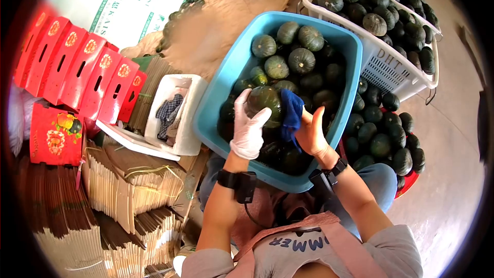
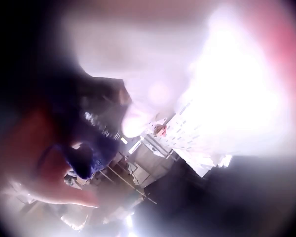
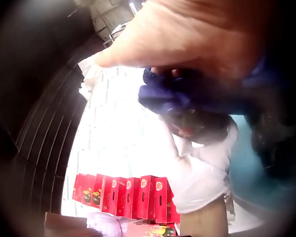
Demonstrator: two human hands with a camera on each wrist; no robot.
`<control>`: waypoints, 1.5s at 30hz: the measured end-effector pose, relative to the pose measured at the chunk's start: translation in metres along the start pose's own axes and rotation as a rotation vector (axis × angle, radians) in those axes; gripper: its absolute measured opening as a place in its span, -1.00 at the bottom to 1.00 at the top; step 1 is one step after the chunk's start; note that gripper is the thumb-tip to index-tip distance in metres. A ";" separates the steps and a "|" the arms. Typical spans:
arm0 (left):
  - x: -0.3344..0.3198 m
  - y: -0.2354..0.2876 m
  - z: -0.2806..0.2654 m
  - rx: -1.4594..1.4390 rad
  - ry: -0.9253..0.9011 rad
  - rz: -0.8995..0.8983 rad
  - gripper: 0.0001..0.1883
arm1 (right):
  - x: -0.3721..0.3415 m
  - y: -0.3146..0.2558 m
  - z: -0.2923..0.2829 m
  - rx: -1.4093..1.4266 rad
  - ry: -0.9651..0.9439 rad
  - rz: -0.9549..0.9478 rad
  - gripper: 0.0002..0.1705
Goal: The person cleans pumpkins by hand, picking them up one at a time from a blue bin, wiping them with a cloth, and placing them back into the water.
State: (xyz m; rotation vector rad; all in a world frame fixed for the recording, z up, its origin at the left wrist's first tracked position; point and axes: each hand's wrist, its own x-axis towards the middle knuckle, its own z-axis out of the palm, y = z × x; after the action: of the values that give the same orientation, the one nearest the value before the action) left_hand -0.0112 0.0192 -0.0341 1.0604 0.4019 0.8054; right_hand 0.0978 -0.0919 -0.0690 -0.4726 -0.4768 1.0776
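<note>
In a white glove, the left hand (image 1: 248, 127) grips a dark green squash (image 1: 264, 104) above the blue tub (image 1: 206, 118), its thumb across the near side. The bare right hand (image 1: 313, 133) holds a blue cloth (image 1: 292, 113) against the squash's right side, thumb pointing up. From the right wrist, the cloth (image 3: 172, 96) lies under the right hand (image 3: 187, 39), with the gloved left hand (image 3: 202, 170) beneath the squash (image 3: 202, 127). The left wrist view is blurred; the cloth (image 2: 84, 160) and right hand (image 2: 44, 173) show at its left.
More squashes (image 1: 301, 61) fill the tub. White crates of squashes (image 1: 396, 69) stand at the upper right, and a pile of squashes (image 1: 381, 145) lies right of the tub. To the left are red boxes (image 1: 80, 72), an open foam box (image 1: 193, 123) and stacked flat cardboard (image 1: 110, 195).
</note>
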 end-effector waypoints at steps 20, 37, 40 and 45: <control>-0.015 -0.036 -0.002 0.544 0.088 -0.056 -0.40 | 0.016 0.020 -0.011 -0.549 0.301 0.019 -0.49; 0.017 -0.062 -0.050 -0.513 0.181 -0.309 -0.64 | -0.022 0.041 0.023 -1.540 -0.285 -0.150 -0.34; -0.001 -0.030 0.000 -0.084 0.234 0.005 -0.69 | -0.018 0.049 0.022 -1.359 -0.070 -0.324 -0.47; -0.014 -0.019 0.018 0.306 0.107 0.047 -0.63 | 0.023 0.050 -0.006 -0.479 0.385 -0.030 -0.56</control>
State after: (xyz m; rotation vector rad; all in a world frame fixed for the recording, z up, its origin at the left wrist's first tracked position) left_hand -0.0015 -0.0072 -0.0443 1.3181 0.6073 0.8619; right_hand 0.0747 -0.0526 -0.0994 -1.0700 -0.3951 0.8120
